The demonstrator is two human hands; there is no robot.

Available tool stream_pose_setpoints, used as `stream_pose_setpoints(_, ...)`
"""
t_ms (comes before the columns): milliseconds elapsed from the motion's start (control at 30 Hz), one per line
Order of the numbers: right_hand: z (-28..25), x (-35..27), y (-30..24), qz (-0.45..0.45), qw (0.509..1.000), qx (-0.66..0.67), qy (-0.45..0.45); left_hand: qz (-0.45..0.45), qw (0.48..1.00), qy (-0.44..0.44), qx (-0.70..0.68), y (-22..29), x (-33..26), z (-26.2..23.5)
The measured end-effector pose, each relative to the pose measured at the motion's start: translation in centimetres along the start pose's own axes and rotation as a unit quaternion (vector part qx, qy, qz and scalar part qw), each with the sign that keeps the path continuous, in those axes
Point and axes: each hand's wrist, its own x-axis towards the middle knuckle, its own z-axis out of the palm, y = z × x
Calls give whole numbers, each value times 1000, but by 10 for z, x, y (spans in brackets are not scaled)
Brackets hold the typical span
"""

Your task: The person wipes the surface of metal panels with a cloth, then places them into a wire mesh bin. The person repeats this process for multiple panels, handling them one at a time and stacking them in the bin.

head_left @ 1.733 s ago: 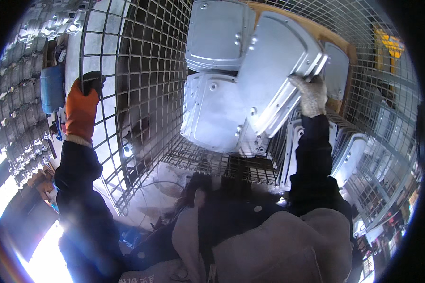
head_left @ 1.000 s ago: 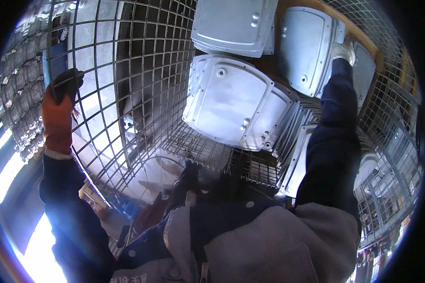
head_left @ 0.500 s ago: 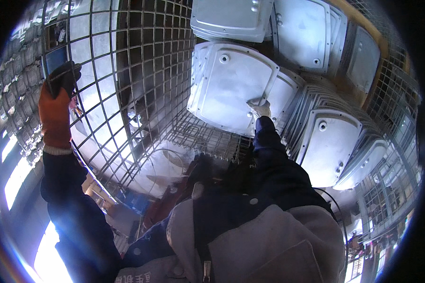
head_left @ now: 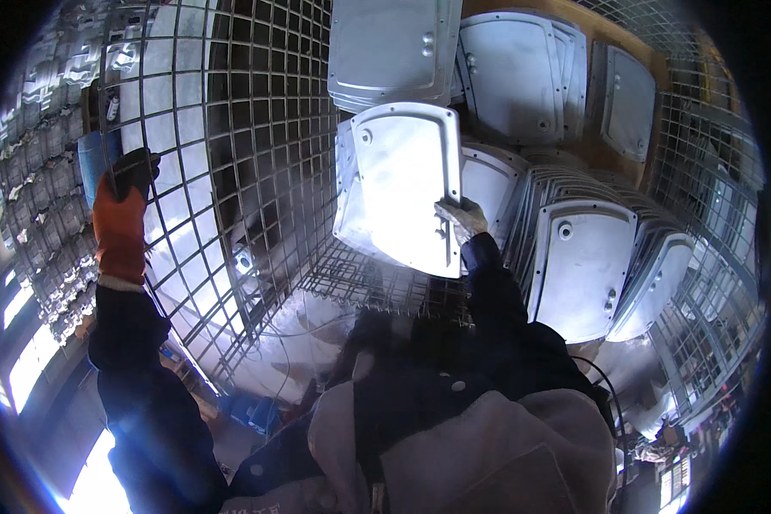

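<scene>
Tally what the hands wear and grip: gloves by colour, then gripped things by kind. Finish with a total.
Orange-and-black glove, left hand: 1
Whitish glove, right hand: 1
Metal plate visibly gripped: 1
Wire mesh wall gripped: 1
Total: 4
The stacked plates overlap too much to count.

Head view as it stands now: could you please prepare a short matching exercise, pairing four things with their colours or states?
Things:
1. Held plate
2. Right hand
3. Board
4. Left hand

Descriptions:
A. Gloved in orange and black
B. Brown, at the back
C. Silvery, brightly lit
D. Gloved in a pale, whitish colour

Right pairs: 1-C, 2-D, 3-B, 4-A
</scene>
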Motion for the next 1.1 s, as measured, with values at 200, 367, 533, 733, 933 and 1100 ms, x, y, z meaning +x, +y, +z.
stream_pose_setpoints(200, -14, -101, -89, -157, 969, -172, 88, 3, 1000, -10, 8, 3, -1, 1)
stream_pose_setpoints(367, -54, -112, -173, -303, 945, -31, 119, -19, 999, -24, -39, 0, -2, -1)
stream_pose_setpoints(533, -100, -32, -264, -314, 948, 11, 54, 58, 998, -7, 5, -6, 1, 1)
stream_pose_setpoints(733, -143, 64, -246, -283, 723, -460, 431, 19, 998, -26, -47, -3, -1, 0)
stream_pose_setpoints(933, -45, 121, -82, -147, 798, -558, 172, 6, 998, -26, -56, 18, -4, 3)
stream_pose_setpoints(1100, -13, 151, -48, -56, 825, -479, 295, -38, 998, -32, -42, 28, -7, 0)
